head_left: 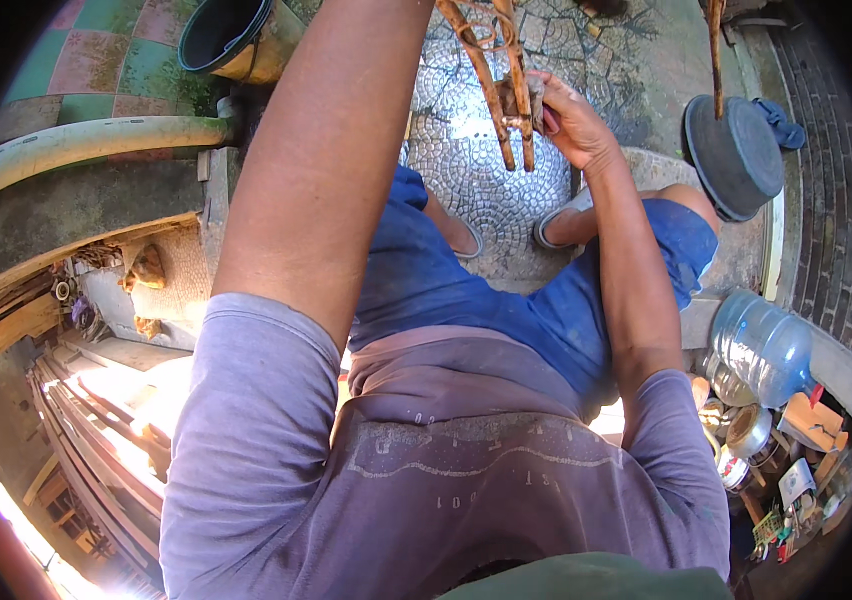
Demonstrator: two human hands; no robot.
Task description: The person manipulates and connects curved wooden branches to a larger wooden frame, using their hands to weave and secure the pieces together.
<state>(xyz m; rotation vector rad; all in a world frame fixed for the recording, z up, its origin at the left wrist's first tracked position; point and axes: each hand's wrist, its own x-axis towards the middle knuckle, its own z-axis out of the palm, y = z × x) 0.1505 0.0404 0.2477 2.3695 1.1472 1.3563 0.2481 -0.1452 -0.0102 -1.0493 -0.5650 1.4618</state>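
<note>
A brown wooden frame (515, 90) of two long thin sticks, joined by short crosspieces, comes down from the top edge over the paving. My right hand (572, 125) is closed beside its lower end, fingers bent around a crumpled grey-brown piece (534, 97) pressed against the right-hand stick. That piece looks like a rag, but its kind is unclear. My left forearm (336, 130) stretches up and out through the top edge. The left hand lies outside the picture, so what it touches is hidden. The frame's upper part is also cut off.
Between my feet lies patterned stone paving (456, 200). A dark basin (736, 160) leans at the right, near a clear blue water jug (761, 345) and assorted jars. At the left are a bucket (246, 50), a thick pale pipe (96, 150) and stacked planks (96, 420).
</note>
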